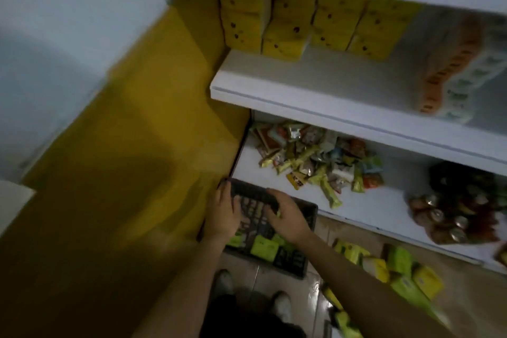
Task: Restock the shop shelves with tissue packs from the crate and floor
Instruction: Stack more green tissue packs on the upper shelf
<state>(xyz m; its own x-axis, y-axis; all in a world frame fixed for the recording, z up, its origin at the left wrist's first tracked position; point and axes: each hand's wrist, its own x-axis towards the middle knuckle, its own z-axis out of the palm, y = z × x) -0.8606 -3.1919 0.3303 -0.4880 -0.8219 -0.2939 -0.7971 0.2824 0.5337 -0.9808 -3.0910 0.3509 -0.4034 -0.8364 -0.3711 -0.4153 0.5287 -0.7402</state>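
A loose heap of small snack packets [315,156] — green, orange, silver wrappers jumbled together — lies apart from a clear bag of cans [450,214] at the right. A mustard-yellow panel [123,145] slants along the left, under a pale blue-white wall [68,22]

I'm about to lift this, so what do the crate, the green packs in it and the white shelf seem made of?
The crate looks like dark matt moulded plastic: open lattice walls. The green packs seem wrapped in thin plastic film, soft rounded corners. The shelf is smooth and white, painted metal or coated board; blur leaves it open.
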